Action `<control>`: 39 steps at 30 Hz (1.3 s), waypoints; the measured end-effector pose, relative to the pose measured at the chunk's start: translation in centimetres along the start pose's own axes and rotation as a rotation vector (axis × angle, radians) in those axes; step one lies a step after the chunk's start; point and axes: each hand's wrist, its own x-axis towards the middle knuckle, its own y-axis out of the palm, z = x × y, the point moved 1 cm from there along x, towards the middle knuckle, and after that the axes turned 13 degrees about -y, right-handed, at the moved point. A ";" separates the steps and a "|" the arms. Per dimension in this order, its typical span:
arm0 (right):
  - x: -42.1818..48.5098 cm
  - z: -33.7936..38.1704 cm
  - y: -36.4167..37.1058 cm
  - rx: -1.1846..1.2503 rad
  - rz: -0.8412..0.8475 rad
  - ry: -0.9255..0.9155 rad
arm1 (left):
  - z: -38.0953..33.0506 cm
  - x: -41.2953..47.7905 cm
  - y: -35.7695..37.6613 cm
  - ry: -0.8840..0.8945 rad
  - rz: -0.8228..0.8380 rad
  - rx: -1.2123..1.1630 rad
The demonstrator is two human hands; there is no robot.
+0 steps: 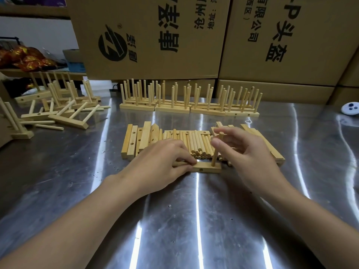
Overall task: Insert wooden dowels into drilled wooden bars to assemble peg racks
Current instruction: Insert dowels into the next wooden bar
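Pale drilled bar gripped by left hand, upright dowel pinched by right hand

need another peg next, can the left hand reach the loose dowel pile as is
Probably yes: the left hand grips the drilled bar just in front of the loose dowel pile, nothing between them; it must release the bar first. The right hand holds the upright dowel.

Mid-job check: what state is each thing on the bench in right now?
working bar, flat, one dowel in
upright dowel, standing in bar's right end
left hand, holds bar's left end
right hand, pinches upright dowel
loose dowels, lying piled
spare bars, lying flat, undowelled
finished racks, standing in a row
left racks, heaped, several tipped over
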 end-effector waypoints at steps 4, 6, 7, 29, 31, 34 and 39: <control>0.1 0.2 0.7 0.213 -0.097 0.029 | 0.0 0.0 0.0 -0.004 0.003 -0.001; 0.2 0.1 0.8 0.215 -0.114 0.022 | 0.0 0.1 0.0 -0.003 0.001 -0.006; 0.2 0.0 0.7 0.215 -0.118 0.020 | 0.0 0.1 0.0 -0.003 -0.001 -0.008; 0.5 0.4 0.9 0.280 -0.076 0.083 | 0.1 -0.1 0.3 -0.009 0.041 -0.142; 0.4 0.7 1.1 0.410 -0.057 0.183 | -0.1 -0.1 0.6 -0.008 0.067 -0.218; 0.3 0.9 1.6 0.613 -0.075 0.290 | -0.2 -0.1 1.0 -0.017 0.093 -0.295; 0.9 1.0 2.2 0.664 -0.077 0.323 | -0.2 0.0 1.1 -0.026 0.102 -0.308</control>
